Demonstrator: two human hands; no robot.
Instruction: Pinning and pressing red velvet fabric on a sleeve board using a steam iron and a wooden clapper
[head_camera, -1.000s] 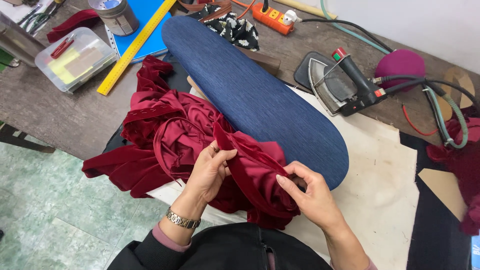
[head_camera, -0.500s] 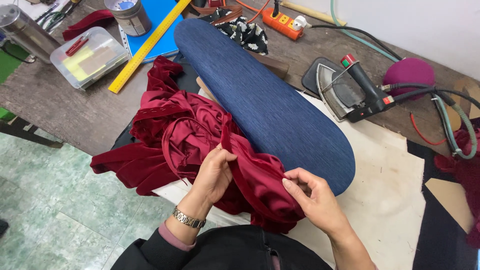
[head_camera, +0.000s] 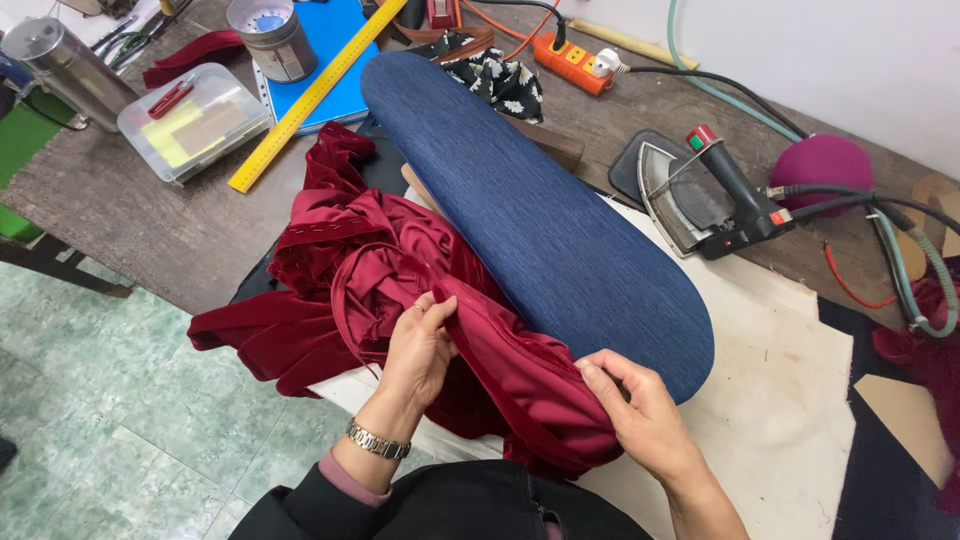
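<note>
Wooden worktop (head_camera: 130, 215), worn, over green tiled floor (head_camera: 120, 440). Left hand (head_camera: 420, 345) and right hand (head_camera: 640, 415) both pinching red fabric (head_camera: 400, 260) beside blue pressing board (head_camera: 540, 210).

Bare board right of the blue pressing pad (head_camera: 540, 220) lies open (iron (head_camera: 700, 195) blocks farther back).

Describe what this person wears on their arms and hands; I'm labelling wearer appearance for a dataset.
Both hands are bare, with no gloves. The left hand has a metal link wristwatch at the wrist, above a dark sleeve with a mauve cuff showing beneath it. The right hand and forearm show no watch or sleeve.
</note>
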